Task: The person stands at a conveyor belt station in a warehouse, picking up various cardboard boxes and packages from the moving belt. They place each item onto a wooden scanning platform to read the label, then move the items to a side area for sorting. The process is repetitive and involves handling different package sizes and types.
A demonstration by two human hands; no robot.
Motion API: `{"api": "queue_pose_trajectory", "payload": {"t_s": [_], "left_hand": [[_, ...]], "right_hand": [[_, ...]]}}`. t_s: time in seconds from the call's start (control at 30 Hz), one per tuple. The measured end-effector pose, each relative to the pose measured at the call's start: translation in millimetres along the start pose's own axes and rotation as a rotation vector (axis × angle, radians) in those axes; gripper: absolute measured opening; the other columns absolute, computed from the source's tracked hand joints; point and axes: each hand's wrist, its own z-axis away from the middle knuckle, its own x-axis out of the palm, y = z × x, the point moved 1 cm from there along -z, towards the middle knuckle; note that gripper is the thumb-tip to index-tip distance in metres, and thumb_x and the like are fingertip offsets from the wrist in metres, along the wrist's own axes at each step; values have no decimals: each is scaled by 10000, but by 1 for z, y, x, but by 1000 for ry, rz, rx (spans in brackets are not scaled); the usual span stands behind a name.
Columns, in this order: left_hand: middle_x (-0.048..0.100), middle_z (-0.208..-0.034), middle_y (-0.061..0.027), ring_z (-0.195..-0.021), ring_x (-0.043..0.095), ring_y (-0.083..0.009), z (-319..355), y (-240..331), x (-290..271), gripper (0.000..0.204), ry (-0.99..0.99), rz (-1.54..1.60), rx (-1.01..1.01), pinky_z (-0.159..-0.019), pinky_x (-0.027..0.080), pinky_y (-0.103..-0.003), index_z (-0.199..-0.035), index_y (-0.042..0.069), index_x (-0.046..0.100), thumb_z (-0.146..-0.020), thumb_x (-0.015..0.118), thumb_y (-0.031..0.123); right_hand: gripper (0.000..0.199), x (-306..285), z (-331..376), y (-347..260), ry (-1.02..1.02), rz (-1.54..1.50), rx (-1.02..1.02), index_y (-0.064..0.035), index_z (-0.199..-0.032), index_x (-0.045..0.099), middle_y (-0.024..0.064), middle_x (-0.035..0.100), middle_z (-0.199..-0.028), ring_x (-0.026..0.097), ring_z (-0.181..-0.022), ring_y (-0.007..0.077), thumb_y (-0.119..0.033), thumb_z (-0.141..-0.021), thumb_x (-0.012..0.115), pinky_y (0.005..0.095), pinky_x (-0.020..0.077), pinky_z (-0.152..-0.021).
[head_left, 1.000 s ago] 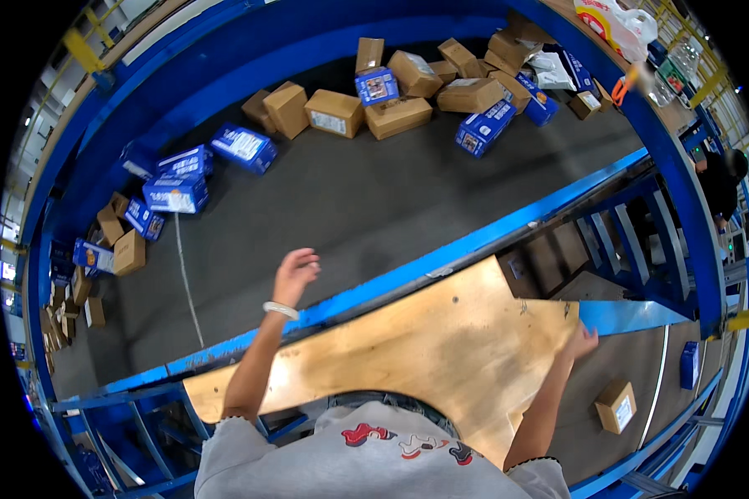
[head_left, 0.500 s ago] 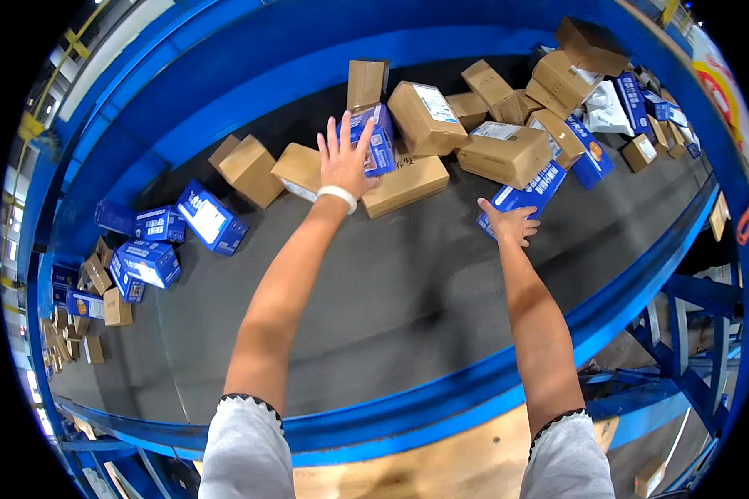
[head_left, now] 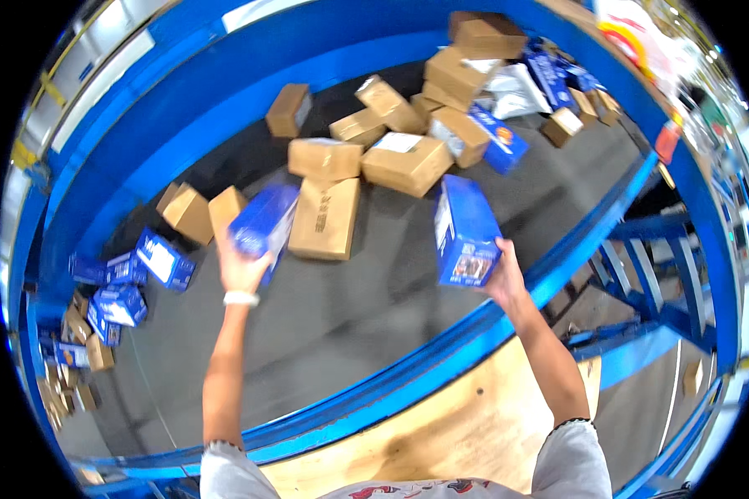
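Note:
My left hand (head_left: 243, 268), with a white band at the wrist, grips a blue cardboard box (head_left: 268, 218) that is tilted and blurred by motion. My right hand (head_left: 506, 276) is closed on the right side of another blue cardboard box (head_left: 468, 220), with a white label on its left face and a picture on its near end. A long brown carton (head_left: 324, 220) lies on the belt between the two hands. Just beyond the left-hand box a smaller brown carton (head_left: 226, 208) shows in part. Some fingers of each hand are hidden by the boxes.
The dark conveyor belt (head_left: 333, 333) curves between blue side walls. Brown cartons (head_left: 406, 162) and a white plastic parcel (head_left: 516, 91) pile up at the far right. Several blue boxes (head_left: 165, 259) lie at the left. A wooden board (head_left: 441, 416) is at the near edge.
My left hand has brought its blue box left and nearer. My right hand, open before, now grips a blue box raised upright. The brown cartons appear farther left, and the view has turned.

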Motion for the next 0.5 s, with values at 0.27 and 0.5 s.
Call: {"api": "queue_pose_trajectory", "payload": {"t_s": [0.27,0.5], "left_hand": [[496,-1470,-176,-1279,547,-284,241,3,-135,669,168,439,-381,-1066,470,-399,-1508,59,454,-898,678,219],[499,-1436,-228,-1303,550,-393,294,311,-83,954,-273,920,-233,-1071,495,-508,-1606,76,250,-834,623,492]], "right_hand": [[877,-174,377,27,-58,-457,-327,-94,-1517,445,173,597,-1422,600,-1266,371,-663,-872,616,559,510,-1045],[1027,-252,628,123,472,-494,-311,-110,-1554,429,180,478,-1554,510,-1367,385,-871,-865,399,585,433,-1107]]}}
